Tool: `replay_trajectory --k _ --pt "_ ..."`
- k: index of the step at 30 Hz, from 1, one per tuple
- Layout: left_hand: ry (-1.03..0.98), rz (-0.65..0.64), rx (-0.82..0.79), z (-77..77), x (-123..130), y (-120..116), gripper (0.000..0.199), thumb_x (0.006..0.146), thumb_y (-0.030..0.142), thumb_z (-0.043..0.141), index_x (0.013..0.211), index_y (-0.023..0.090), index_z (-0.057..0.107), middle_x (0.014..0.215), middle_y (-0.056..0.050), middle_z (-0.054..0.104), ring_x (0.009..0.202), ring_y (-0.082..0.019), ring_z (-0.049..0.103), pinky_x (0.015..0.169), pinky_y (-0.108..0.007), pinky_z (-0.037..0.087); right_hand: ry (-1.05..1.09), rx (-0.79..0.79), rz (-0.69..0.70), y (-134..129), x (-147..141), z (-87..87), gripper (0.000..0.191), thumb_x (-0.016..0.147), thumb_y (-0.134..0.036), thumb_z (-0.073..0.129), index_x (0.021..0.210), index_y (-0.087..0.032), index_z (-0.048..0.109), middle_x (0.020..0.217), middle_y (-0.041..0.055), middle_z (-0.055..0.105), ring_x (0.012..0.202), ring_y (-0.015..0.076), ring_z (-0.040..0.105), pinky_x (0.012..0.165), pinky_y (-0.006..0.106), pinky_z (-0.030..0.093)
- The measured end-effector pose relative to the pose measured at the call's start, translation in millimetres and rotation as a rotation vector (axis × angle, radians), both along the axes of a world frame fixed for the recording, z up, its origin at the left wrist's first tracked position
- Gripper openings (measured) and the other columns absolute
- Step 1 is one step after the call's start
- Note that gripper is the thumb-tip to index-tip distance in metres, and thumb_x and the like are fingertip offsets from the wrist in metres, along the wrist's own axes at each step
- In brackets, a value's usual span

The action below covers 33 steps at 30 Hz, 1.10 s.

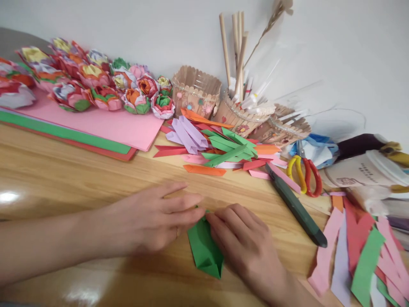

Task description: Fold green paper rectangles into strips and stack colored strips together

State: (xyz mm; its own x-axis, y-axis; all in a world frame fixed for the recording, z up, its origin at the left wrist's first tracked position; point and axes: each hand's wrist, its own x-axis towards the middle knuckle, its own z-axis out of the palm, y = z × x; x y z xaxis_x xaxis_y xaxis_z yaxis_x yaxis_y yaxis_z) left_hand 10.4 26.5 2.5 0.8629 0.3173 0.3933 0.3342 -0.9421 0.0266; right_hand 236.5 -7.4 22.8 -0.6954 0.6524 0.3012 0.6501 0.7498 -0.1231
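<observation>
A small piece of green paper (206, 249), partly folded, lies on the wooden table between my hands. My left hand (168, 213) comes in from the left. Its fingertips pinch the far end of the green paper, while the other fingers stay somewhat spread; a thin ring shows on one finger. From the right, my right hand (243, 241) has its fingers bent and closed on the paper's far right edge. The fingertips of both hands nearly meet there and hide that end of the paper. The near end shows a pointed, creased fold.
Folded paper strips (223, 147) lie in a pile behind my hands. Paper flowers (105, 98) stand on pink sheets (128, 128) at the left. Decorated baskets (196, 91), a dark green cutter (297, 207), scissors (309, 177), a white tub (361, 170) and unfolded strips (367, 260) occupy the right.
</observation>
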Motion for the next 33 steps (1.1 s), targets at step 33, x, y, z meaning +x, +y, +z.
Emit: replay_trajectory --k 33 --pt "-0.010 0.167 0.299 5.8 -1.6 -7.3 0.029 0.096 0.012 0.041 0.093 0.012 0.069 0.099 -0.009 0.073 0.106 -0.023 0.062 0.104 -0.049 0.038 0.106 0.014 -0.114 5.3 41.3 18.7 0.024 0.090 -0.007 0.041 0.097 -0.017 0.061 0.088 0.0068 0.063 0.078 0.0163 0.058 0.064 0.030 0.047"
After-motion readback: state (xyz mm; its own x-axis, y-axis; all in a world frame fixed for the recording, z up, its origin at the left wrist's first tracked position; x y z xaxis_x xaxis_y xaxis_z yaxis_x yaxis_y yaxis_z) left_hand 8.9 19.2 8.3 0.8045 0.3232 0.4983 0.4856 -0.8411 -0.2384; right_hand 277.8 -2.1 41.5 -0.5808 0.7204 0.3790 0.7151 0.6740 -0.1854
